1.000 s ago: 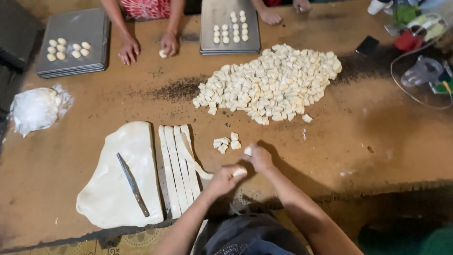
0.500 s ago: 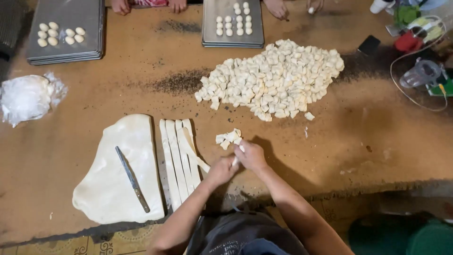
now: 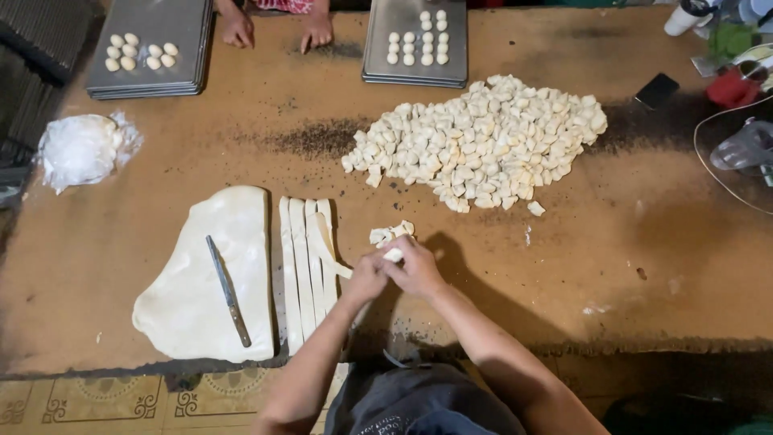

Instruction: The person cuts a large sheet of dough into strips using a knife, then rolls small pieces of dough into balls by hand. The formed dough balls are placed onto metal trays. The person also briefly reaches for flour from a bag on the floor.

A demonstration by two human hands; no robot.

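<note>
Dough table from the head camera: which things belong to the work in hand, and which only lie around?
In use:
left hand
right hand
dough strip
cut strips
small pieces
big pile
dough sheet
knife

Lying about:
plastic bag
dark phone
red object

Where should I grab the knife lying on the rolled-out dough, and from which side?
Take the knife by its lower end, near the dough sheet's front edge, coming from above. It lies flat and slanted, that end nearest you; which end is the handle is hard to tell.
</note>
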